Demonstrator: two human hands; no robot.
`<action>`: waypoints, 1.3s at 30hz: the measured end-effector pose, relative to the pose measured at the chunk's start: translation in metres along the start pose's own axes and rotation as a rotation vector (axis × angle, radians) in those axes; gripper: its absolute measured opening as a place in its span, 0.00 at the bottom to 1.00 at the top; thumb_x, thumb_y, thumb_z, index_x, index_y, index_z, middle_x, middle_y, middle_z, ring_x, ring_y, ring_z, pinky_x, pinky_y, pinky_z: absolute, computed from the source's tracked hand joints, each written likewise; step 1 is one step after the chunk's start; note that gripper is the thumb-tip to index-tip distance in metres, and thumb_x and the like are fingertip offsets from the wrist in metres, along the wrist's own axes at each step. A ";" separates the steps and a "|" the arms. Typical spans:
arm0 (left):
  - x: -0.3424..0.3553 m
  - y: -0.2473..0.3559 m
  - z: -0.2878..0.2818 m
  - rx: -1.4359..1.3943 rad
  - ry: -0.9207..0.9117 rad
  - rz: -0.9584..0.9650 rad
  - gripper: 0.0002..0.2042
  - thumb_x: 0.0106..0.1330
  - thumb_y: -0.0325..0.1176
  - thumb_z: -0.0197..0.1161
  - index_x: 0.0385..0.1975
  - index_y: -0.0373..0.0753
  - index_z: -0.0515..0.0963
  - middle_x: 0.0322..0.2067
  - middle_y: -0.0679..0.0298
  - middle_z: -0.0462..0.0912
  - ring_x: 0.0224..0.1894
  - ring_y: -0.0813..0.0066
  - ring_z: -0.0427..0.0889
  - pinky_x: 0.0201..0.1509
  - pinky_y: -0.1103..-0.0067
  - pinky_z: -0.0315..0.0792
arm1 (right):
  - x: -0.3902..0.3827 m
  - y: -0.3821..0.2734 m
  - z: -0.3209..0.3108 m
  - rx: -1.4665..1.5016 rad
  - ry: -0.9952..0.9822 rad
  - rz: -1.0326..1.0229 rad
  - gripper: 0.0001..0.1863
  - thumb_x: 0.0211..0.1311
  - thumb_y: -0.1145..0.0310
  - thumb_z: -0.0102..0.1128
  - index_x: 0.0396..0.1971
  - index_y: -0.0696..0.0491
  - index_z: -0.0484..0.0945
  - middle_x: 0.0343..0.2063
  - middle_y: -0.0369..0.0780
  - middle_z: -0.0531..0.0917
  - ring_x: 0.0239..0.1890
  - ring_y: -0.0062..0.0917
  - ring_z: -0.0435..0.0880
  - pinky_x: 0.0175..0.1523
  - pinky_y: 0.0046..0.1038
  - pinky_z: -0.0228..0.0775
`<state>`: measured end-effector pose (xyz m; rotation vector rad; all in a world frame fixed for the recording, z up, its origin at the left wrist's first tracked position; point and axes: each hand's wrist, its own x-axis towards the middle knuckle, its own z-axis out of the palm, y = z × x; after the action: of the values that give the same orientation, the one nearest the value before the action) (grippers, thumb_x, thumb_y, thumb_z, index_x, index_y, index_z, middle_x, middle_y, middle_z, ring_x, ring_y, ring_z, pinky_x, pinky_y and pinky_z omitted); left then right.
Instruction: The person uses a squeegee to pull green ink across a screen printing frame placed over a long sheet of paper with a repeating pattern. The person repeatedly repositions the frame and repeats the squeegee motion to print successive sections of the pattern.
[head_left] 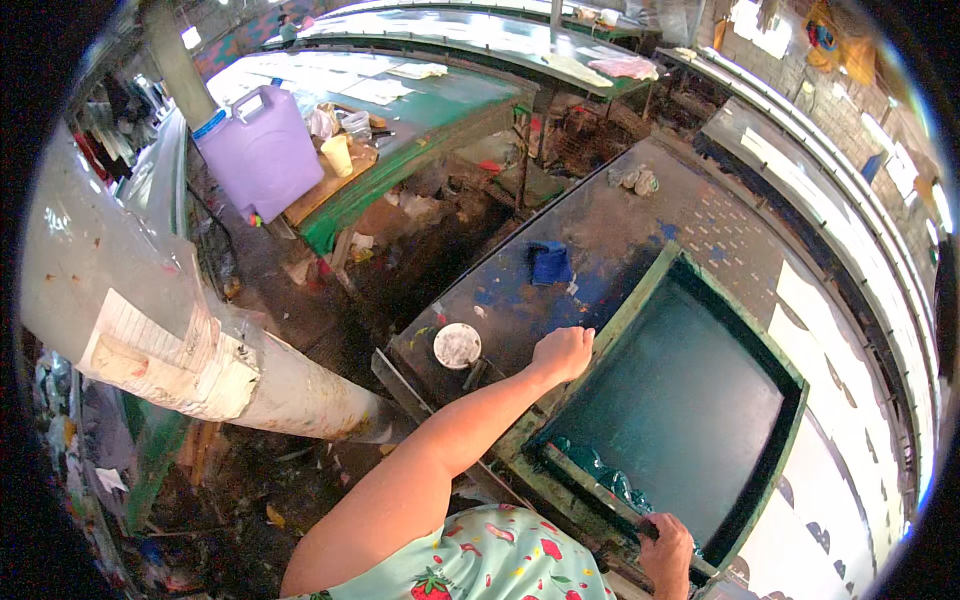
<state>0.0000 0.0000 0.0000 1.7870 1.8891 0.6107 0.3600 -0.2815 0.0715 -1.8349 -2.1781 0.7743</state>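
A screen printing frame [690, 262] with a dark, greenish mesh lies tilted across the table in front of me. My left hand [564, 355] is closed at the frame's left edge, its fingertips partly hidden. Close to my body, my right hand [666, 548] grips a squeegee [592, 488] that lies across the near end of the mesh. Glossy dark teal ink [622, 484] gathers along the squeegee's far side. White sheet material with dark printed shapes [818, 455] stretches along the table to the right of the frame.
A white tub [457, 346] and a blue container [550, 264] stand on the stained table [500, 300] left of the frame. A thick pillar [300, 390] rises at left. Beyond it, a purple jerrycan [262, 155] and a yellow cup [337, 155] sit by another table.
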 end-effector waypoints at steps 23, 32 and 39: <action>0.023 -0.015 -0.021 0.089 -0.078 0.054 0.31 0.88 0.51 0.42 0.50 0.31 0.89 0.53 0.37 0.89 0.59 0.32 0.86 0.64 0.45 0.78 | -0.019 -0.057 -0.029 0.028 0.266 0.011 0.17 0.60 0.77 0.73 0.50 0.52 0.89 0.44 0.44 0.91 0.51 0.47 0.89 0.57 0.45 0.81; 0.036 -0.029 -0.014 0.159 -0.065 0.126 0.30 0.89 0.51 0.42 0.54 0.31 0.87 0.55 0.38 0.89 0.61 0.33 0.85 0.66 0.47 0.77 | -0.029 -0.045 0.017 -0.171 0.236 -0.016 0.22 0.58 0.77 0.71 0.54 0.48 0.90 0.49 0.41 0.92 0.56 0.42 0.89 0.61 0.45 0.80; 0.022 -0.016 -0.018 0.187 -0.071 0.134 0.30 0.89 0.52 0.41 0.57 0.33 0.86 0.56 0.38 0.88 0.61 0.32 0.85 0.66 0.47 0.77 | -0.040 -0.053 0.042 -0.250 0.276 0.079 0.26 0.58 0.78 0.68 0.58 0.48 0.89 0.54 0.39 0.91 0.60 0.36 0.87 0.68 0.42 0.75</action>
<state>-0.0247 0.0209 0.0039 2.0390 1.8419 0.4215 0.3036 -0.3361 0.0696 -2.0142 -2.1099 0.2464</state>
